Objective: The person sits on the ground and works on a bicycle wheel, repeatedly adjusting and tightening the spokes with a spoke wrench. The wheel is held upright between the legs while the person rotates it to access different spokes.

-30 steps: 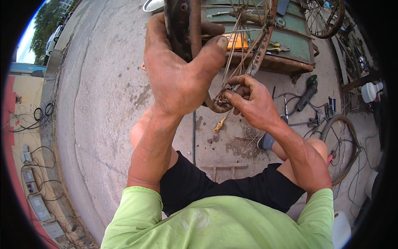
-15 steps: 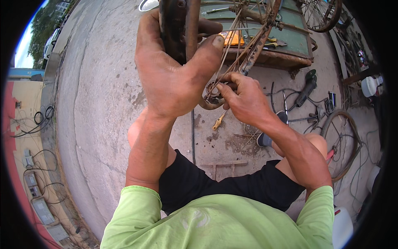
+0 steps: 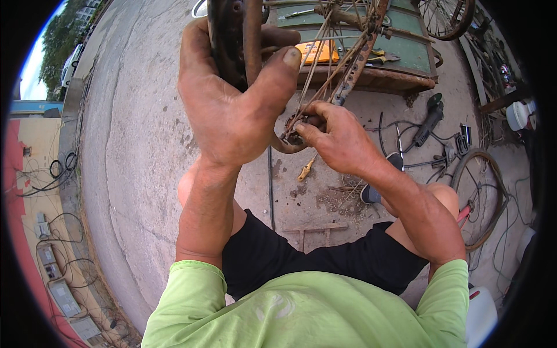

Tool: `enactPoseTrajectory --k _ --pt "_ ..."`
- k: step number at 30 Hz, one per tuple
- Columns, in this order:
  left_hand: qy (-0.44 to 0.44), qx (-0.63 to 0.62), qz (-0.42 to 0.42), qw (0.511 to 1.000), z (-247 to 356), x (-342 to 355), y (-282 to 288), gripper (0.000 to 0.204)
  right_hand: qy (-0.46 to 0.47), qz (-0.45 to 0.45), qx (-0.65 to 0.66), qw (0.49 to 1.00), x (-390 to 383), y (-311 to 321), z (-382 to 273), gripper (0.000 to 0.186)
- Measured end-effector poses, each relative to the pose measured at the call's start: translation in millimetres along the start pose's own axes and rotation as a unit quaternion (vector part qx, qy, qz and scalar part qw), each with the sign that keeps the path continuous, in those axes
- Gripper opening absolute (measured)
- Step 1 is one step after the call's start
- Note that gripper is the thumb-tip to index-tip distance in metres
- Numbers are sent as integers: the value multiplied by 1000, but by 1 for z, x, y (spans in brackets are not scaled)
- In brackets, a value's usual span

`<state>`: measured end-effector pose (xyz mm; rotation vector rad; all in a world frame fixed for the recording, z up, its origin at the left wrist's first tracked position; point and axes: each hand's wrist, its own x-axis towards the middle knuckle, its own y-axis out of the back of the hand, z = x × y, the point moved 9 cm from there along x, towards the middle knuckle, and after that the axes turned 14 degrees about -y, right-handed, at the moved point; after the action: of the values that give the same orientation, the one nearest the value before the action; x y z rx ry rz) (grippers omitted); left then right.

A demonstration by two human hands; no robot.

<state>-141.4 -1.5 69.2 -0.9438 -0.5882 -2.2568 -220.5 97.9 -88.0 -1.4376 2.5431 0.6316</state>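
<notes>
A rusty spoked wheel (image 3: 252, 43) stands up in front of me, its rim pierced with holes and its thin spokes running to a hub (image 3: 348, 18). My left hand (image 3: 232, 110) is closed round the dark left side of the rim, thumb on the near edge. At the low part of the rim, my right hand (image 3: 342, 136) has thumb and forefinger pinched together beside the bunched spoke ends (image 3: 293, 124). What those fingertips grip is hidden. Below them, a screwdriver with a yellowish handle (image 3: 305, 171) lies on the ground.
Behind the wheel stands a green-topped rusty bench (image 3: 406, 58) with an orange box (image 3: 318, 52) and pliers (image 3: 383, 57). An angle grinder (image 3: 429, 120), cables and a tyre (image 3: 493, 191) lie to the right. A metal bar (image 3: 316, 228) lies between my feet.
The wheel and my left hand have shifted slightly left and up. My right hand has moved a little left with the wheel, its fingers still pinched at the spokes.
</notes>
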Motion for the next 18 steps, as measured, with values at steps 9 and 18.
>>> enactPoseTrajectory --k 9,18 --pt "-12 35 29 999 -12 1 18 52 -6 70 125 990 -6 -4 15 38" --pt "-5 23 47 999 -17 -2 26 48 -98 13 280 955 7 -17 36 44"
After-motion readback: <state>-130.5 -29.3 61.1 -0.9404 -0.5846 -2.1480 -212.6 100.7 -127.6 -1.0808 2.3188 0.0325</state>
